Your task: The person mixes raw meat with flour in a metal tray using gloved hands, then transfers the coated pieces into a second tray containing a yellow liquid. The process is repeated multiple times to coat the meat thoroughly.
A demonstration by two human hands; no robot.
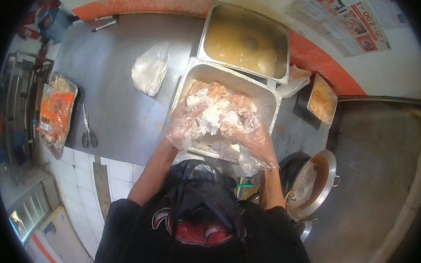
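Note:
A steel pan [261, 87] stands before me with raw meat pieces [214, 106], seemingly chicken, coated in white flour. Clear plastic gloves cover both hands. At the pan's left side, my left hand [185, 124] cups the floured meat, fingers pointing inward. My right hand [252, 138] grips floured meat at the near right side of the pan. Flour and glove plastic partly hide the fingertips. Behind this pan, a second steel pan [245, 40] holds a cloudy yellowish liquid with pale lumps in it.
Left on the steel table [110, 65] lie a bag of white powder [151, 70], scissors [87, 132], a marker [104, 26] and a wrapped food pack [58, 114]. To the right are a small steel container [319, 99], a plastic bag [295, 82] and a wide metal pan [313, 183] of brown liquid.

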